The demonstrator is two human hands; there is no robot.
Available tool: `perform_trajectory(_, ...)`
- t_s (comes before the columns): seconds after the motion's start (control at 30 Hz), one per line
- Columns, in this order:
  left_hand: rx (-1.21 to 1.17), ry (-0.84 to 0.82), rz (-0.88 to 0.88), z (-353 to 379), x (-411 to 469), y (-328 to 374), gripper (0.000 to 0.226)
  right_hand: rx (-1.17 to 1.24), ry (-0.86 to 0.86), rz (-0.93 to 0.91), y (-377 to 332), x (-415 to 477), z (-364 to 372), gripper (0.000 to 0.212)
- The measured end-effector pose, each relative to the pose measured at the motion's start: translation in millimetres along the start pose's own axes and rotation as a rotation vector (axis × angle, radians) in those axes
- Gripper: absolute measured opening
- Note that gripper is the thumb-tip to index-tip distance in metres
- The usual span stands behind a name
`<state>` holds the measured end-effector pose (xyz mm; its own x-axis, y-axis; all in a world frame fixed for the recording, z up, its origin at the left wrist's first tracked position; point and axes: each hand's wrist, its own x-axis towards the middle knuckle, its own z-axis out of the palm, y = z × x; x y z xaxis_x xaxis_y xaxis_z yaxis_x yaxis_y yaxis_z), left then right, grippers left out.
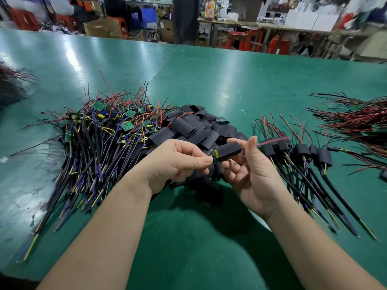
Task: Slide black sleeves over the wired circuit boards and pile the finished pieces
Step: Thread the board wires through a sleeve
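Over table (209,80), sleeved board (229,151) between hands (176,162)

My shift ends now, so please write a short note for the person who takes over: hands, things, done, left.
Left hand pinches the end of a wired board.
Right hand holds a black sleeve, partly slid over that board; a yellow part shows.
On the table: bare boards piled at left, empty sleeves in the middle, finished pieces at right.
Done: a small row of pieces.
Left: push this sleeve fully on, then the large bare pile.
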<state>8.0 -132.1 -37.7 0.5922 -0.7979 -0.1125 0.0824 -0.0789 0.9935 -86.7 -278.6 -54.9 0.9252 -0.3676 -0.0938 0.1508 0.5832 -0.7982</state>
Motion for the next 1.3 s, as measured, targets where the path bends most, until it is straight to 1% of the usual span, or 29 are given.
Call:
perform_trajectory(0.1,0.024,0.017,0.039,1,1,-2,0.019,-0.049,-0.062,-0.047,-3,-2,-2,0.039)
perform_trajectory(0.17,0.020,0.031,0.056,2,2,-4,0.021,-0.090,-0.029,-0.059,-3,-2,-2,0.041)
perform_trajectory(0.27,-0.015,0.034,0.066,2,4,-4,0.025,-0.079,-0.010,-0.039,-4,-3,0,0.031)
perform_trajectory(0.33,-0.036,0.009,0.060,1,4,-4,0.026,-0.072,0.016,-0.019,-5,-3,1,0.033)
perform_trajectory(0.4,-0.041,-0.002,0.056,0,4,-4,0.025,-0.096,0.026,-0.020,-6,-3,1,0.031)
perform_trajectory(0.57,-0.030,0.040,0.087,2,4,-2,0.021,-0.137,-0.008,-0.006,-3,-4,0,0.024)
perform_trajectory(0.67,-0.024,0.072,0.099,5,5,-2,0.022,-0.133,-0.006,0.010,-2,-4,0,0.026)
perform_trajectory(0.83,-0.006,0.067,0.063,4,5,-3,0.020,-0.171,0.012,-0.022,-1,-2,-1,0.026)
perform_trajectory(1.0,0.042,0.142,0.054,4,6,-4,0.019,-0.186,-0.032,-0.050,1,-3,2,0.037)
perform_trajectory(1.07,0.057,0.165,0.037,6,7,-4,0.019,-0.192,-0.043,-0.068,0,-4,2,0.037)
perform_trajectory(1.13,0.038,0.164,0.006,7,6,-3,0.016,-0.209,-0.028,-0.074,0,-4,1,0.037)
perform_trajectory(1.2,-0.055,0.137,-0.043,7,4,0,0.013,-0.182,0.013,-0.062,-5,-3,2,0.037)
perform_trajectory(1.23,-0.112,0.130,-0.062,7,4,1,0.015,-0.132,0.055,-0.056,-10,-2,2,0.036)
perform_trajectory(1.3,-0.172,0.173,-0.069,4,5,2,0.018,-0.010,0.168,-0.052,-26,2,-5,0.029)
